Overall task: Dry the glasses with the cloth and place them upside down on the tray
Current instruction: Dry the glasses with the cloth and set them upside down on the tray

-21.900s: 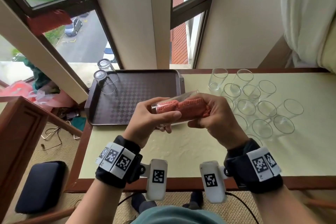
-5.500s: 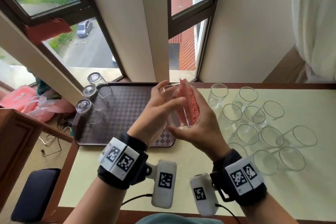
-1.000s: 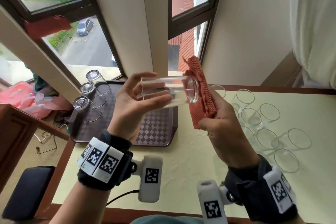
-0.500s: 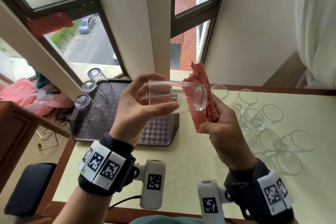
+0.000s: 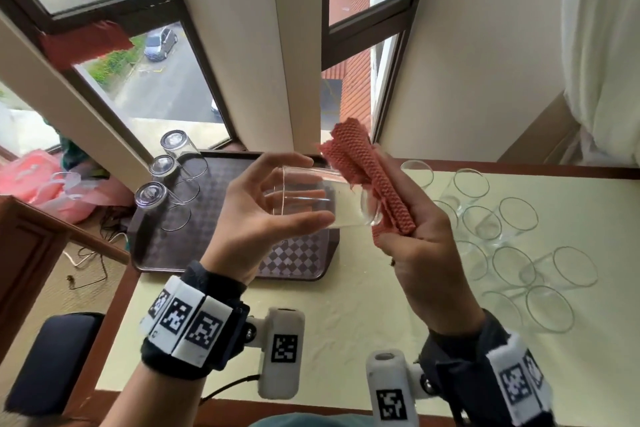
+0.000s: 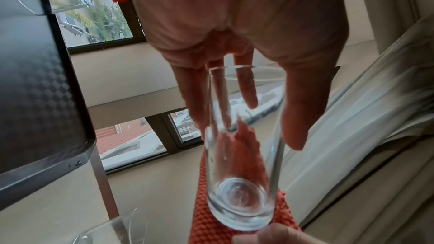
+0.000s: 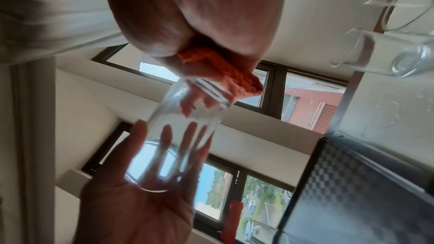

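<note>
Both hands raised above the tabletop (image 5: 346, 315) — left hand (image 5: 256, 215) cradling a sideways glass (image 5: 322, 199), fingers (image 5: 294, 220) spread, gently curved round it. Right hand (image 5: 415, 246) pinching the red cloth (image 5: 374, 184) against the glass base — near the tray (image 5: 221, 218).

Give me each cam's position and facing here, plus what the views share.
Head: worn on the head, looks forward and down at the table, tray and window; shows both forearms, left hand, right hand.
Left wrist: looks along the left palm at the glass.
Right wrist: looks along the right hand at the cloth; the left palm shows opposite.
All three share the glass, cloth and tray.
</note>
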The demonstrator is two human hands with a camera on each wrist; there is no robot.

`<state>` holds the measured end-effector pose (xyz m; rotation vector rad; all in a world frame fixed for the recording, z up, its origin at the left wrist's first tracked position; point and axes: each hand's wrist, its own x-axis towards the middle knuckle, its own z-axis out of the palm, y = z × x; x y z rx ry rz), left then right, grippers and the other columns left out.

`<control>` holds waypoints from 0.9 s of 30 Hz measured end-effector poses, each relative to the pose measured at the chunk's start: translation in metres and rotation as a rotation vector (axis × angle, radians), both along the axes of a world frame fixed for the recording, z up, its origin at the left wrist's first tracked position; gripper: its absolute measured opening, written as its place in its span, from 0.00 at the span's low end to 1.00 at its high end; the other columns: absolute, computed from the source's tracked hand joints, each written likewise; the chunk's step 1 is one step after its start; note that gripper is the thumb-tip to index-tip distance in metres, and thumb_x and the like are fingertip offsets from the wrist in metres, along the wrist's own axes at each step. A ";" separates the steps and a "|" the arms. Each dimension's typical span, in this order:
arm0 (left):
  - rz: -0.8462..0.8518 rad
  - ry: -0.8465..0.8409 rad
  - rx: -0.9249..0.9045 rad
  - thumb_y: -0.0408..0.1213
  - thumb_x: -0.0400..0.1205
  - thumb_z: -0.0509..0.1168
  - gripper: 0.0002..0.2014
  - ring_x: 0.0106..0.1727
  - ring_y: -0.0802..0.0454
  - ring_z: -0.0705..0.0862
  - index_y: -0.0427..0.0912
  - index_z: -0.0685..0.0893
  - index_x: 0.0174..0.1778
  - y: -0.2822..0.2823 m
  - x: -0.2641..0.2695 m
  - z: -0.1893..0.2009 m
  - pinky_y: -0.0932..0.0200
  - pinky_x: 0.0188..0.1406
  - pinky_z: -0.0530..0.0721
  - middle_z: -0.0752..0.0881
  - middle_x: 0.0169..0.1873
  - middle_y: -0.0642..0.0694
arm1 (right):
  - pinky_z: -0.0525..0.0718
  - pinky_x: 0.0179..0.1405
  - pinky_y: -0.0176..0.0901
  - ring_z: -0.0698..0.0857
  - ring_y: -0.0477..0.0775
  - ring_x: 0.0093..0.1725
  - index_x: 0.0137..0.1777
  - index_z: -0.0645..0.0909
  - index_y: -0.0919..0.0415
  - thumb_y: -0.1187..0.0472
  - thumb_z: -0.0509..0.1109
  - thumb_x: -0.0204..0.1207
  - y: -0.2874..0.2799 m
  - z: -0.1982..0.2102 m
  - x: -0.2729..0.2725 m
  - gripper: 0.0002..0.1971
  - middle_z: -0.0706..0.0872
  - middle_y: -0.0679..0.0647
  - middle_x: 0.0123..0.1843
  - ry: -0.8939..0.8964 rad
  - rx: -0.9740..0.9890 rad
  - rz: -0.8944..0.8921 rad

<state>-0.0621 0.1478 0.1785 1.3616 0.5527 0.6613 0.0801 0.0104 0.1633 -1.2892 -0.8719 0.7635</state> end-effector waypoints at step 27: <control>-0.124 0.344 0.339 0.47 0.73 0.80 0.36 0.59 0.51 0.83 0.50 0.73 0.76 -0.039 0.051 -0.026 0.65 0.53 0.87 0.74 0.64 0.50 | 0.87 0.32 0.40 0.90 0.53 0.39 0.63 0.83 0.57 0.38 0.72 0.68 0.001 0.001 0.014 0.29 0.90 0.56 0.46 0.209 -0.052 -0.177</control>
